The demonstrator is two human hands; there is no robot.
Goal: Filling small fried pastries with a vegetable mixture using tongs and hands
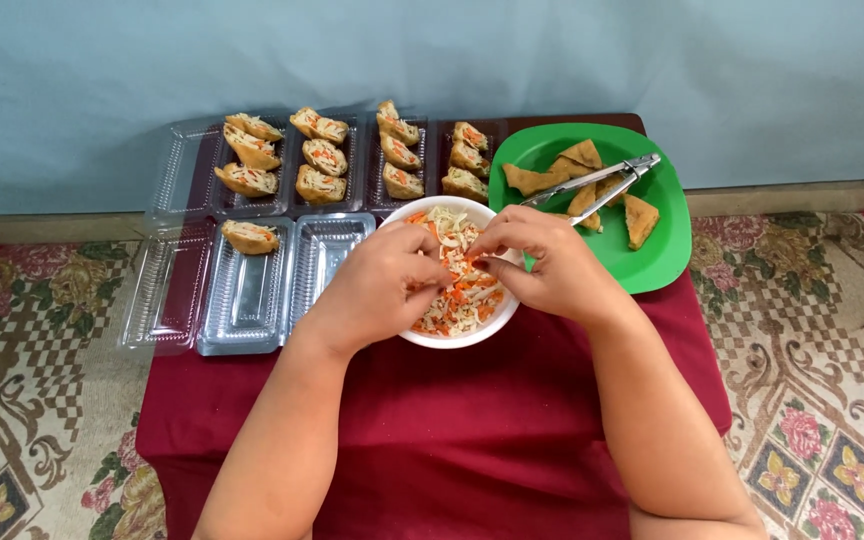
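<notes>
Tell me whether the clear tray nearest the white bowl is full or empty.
Empty: the clear tray beside the white bowl shows only bare plastic, while the tray left of it holds one stuffed tofu piece.

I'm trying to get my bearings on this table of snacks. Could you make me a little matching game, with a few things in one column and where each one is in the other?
Things:
1. metal tongs
2. shredded vegetable mix
3. single stuffed tofu piece
4. both hands, left hand and right hand

Places:
A. in the white bowl
B. alone in a clear plastic tray, front row
C. on the green plate, across the plain fried tofu
D. over the bowl, fingertips together

Pairs: 1-C, 2-A, 3-B, 4-D
</notes>
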